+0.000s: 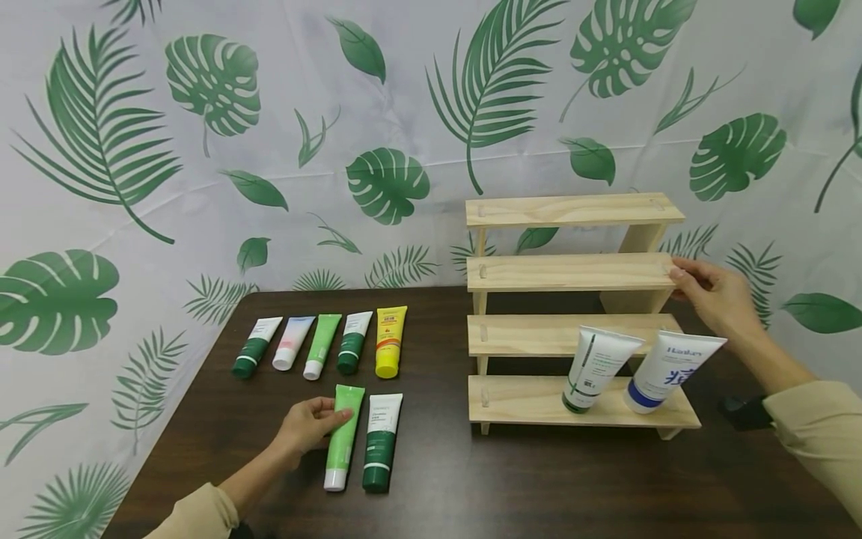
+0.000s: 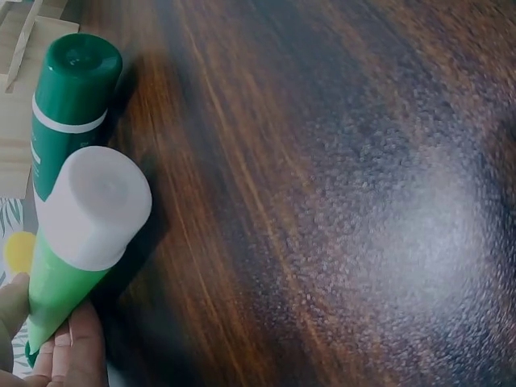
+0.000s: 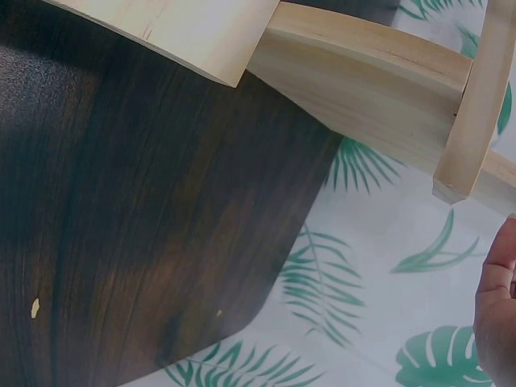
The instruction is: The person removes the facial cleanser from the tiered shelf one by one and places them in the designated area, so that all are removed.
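Observation:
My left hand (image 1: 305,433) holds a light green tube (image 1: 345,438) with a white cap between thumb and fingers. In the left wrist view, the white cap (image 2: 97,205) points toward the camera. Right beside it is a white and dark green tube (image 1: 382,443). My right hand (image 1: 719,298) grips the right end of the second board from the top of a stepped wooden rack (image 1: 572,271). Only part of that hand (image 3: 498,310) shows in the right wrist view. On the rack's bottom step stand a white tube with a green cap (image 1: 598,367) and a white tube with a blue band (image 1: 667,370).
Several tubes lie in a row at the table's back left, among them a yellow tube (image 1: 389,340) and another green tube (image 1: 323,346). A black object (image 1: 744,413) is right of the rack. Behind the brown table (image 1: 444,479) hangs a leaf-patterned cloth (image 1: 296,217).

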### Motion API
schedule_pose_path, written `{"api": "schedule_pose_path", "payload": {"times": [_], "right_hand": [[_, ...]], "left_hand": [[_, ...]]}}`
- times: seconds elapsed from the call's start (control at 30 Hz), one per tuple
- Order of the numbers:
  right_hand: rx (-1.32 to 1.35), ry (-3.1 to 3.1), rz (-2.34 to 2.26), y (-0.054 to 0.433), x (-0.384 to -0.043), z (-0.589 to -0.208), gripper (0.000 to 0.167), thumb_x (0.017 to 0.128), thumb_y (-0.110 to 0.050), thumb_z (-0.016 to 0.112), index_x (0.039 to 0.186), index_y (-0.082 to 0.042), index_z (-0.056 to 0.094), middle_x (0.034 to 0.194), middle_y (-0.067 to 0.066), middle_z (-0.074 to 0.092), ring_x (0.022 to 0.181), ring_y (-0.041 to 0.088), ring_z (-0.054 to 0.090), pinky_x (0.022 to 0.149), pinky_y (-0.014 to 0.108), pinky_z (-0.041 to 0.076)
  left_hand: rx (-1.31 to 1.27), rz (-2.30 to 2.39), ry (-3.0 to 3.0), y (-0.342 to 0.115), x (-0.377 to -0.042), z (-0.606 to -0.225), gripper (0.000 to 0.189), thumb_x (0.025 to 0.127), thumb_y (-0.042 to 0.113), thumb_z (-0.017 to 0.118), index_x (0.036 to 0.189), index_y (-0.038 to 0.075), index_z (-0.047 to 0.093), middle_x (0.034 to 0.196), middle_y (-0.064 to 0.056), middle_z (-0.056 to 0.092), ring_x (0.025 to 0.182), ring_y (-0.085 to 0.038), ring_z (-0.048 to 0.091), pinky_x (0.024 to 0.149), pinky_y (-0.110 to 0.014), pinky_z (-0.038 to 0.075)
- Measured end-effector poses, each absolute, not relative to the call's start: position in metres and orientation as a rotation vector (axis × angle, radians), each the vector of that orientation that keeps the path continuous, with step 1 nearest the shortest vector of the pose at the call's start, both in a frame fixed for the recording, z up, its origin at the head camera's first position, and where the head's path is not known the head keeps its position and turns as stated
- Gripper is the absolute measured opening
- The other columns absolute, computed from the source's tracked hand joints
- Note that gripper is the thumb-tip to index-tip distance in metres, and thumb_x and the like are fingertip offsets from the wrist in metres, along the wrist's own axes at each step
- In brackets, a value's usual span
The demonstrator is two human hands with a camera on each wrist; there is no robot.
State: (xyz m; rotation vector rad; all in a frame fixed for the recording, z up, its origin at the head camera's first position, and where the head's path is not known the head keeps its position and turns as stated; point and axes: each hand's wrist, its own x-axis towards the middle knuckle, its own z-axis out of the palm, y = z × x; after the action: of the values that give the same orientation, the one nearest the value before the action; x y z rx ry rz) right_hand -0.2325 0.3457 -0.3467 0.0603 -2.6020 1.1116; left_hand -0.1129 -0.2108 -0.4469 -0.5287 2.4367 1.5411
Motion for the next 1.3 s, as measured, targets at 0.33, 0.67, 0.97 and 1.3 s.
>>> {"api": "schedule_pose_path", "payload": {"times": [0.33, 0.67, 0.97, 1.3], "right_hand": [[0.041, -2.629, 1.075, 0.3455, -0.2317, -0.3456, 0.056, 0.099, -0.036, 0.042, 0.135, 0.007, 0.043, 0.12, 0.034, 0.052, 0.067, -0.023, 0.044, 0.06, 0.001, 0.042], [0.053, -2.618, 1.075, 0.3458, -0.2315, -0.3458, 0.056, 0.099, -0.036, 0.042, 0.134, 0.008, 0.044, 0.119, 0.034, 0.053, 0.066, -0.023, 0.045, 0.06, 0.001, 0.043], [0.068, -2.608, 1.092, 0.3462, -0.2315, -0.3461, 0.051, 0.1, -0.03, 0.044, 0.134, 0.008, 0.043, 0.119, 0.036, 0.052, 0.065, -0.022, 0.046, 0.059, 0.001, 0.042], [0.048, -2.618, 1.091, 0.3459, -0.2313, -0.3455, 0.055, 0.1, -0.034, 0.042, 0.135, 0.008, 0.042, 0.12, 0.036, 0.052, 0.065, -0.022, 0.045, 0.058, 0.0, 0.041]], "left_hand": [[-0.5, 1.469, 2.483, -0.2101, -0.1112, -0.4467, 0.047, 0.082, 0.029, 0.073, 0.111, -0.005, 0.059, 0.091, -0.009, 0.063, 0.075, -0.013, 0.06, 0.068, -0.036, 0.057], [-0.447, 1.416, 2.549, -0.2082, -0.1097, -0.446, 0.04, 0.081, 0.024, 0.074, 0.105, -0.005, 0.06, 0.086, -0.009, 0.059, 0.068, -0.013, 0.058, 0.061, -0.032, 0.057], [-0.398, 1.344, 2.605, -0.2082, -0.1096, -0.4449, 0.043, 0.081, 0.025, 0.075, 0.106, -0.006, 0.059, 0.087, -0.009, 0.059, 0.069, -0.012, 0.057, 0.058, -0.028, 0.056], [-0.414, 1.289, 2.664, -0.21, -0.1092, -0.4437, 0.048, 0.079, 0.025, 0.077, 0.109, -0.007, 0.057, 0.088, -0.011, 0.06, 0.071, -0.014, 0.057, 0.058, -0.03, 0.055]]}}
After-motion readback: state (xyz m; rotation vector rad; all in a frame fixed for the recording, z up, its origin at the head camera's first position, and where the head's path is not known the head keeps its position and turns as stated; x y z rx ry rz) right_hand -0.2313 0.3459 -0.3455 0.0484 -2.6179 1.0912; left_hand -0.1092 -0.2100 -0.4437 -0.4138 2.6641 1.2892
